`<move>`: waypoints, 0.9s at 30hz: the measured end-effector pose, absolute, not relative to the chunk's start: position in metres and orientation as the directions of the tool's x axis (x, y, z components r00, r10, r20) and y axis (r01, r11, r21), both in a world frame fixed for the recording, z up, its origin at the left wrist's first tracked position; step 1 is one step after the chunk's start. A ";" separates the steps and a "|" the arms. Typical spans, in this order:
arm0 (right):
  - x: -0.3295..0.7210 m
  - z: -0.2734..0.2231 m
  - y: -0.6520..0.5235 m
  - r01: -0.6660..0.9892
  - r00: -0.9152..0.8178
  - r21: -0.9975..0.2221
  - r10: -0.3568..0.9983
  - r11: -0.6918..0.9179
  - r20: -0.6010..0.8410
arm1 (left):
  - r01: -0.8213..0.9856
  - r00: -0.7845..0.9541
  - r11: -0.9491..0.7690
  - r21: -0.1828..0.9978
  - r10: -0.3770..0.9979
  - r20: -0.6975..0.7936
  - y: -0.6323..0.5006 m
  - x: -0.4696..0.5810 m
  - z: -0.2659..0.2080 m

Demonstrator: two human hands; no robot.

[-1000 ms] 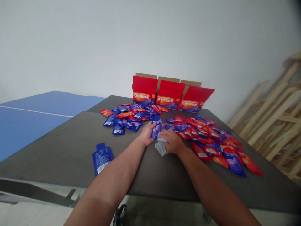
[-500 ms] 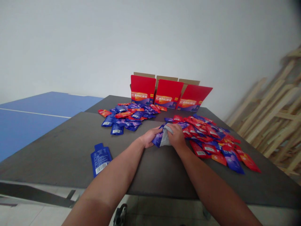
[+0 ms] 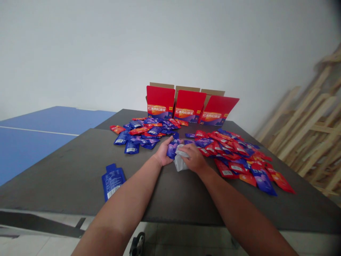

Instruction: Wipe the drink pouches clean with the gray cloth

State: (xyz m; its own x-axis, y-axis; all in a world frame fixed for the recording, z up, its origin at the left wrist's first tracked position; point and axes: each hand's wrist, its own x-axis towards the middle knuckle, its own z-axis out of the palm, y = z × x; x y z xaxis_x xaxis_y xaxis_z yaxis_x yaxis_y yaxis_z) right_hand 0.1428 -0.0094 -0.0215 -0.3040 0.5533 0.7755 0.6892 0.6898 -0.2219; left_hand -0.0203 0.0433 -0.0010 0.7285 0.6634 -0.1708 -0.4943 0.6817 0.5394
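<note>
My left hand [image 3: 163, 153] holds a blue-purple pouch [image 3: 172, 148] against the dark table [image 3: 80, 156], thumb on its top side. My right hand [image 3: 194, 159] presses a grey-white cloth [image 3: 179, 160] onto the lower part of that pouch. Both hands meet at the table's middle, between two heaps of pouches.
A heap of blue and red pouches [image 3: 144, 133] lies far left, a bigger red and blue heap [image 3: 234, 156] to the right. One blue pouch [image 3: 112, 179] lies alone near the front edge. Three open red cartons [image 3: 190, 106] stand at the back. Wooden frames [image 3: 306, 131] lean on the right.
My right hand slid the cloth up over the pouch half a second ago, then back down toward me. The left hand kept hold of the pouch throughout.
</note>
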 end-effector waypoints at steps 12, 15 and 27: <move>0.133 -0.028 -0.005 0.704 -0.293 -0.240 0.581 0.669 0.759 | -0.337 0.788 0.716 0.611 0.570 -0.234 0.031 -0.009 -0.005; 0.136 -0.028 -0.001 0.758 -0.097 -0.342 0.615 0.555 0.782 | -0.308 0.781 0.700 0.644 0.572 -0.248 0.029 -0.006 -0.008; 0.145 -0.026 0.006 0.752 0.267 -0.562 0.620 0.345 0.738 | -0.288 0.761 0.690 0.664 0.585 -0.279 0.025 -0.009 -0.002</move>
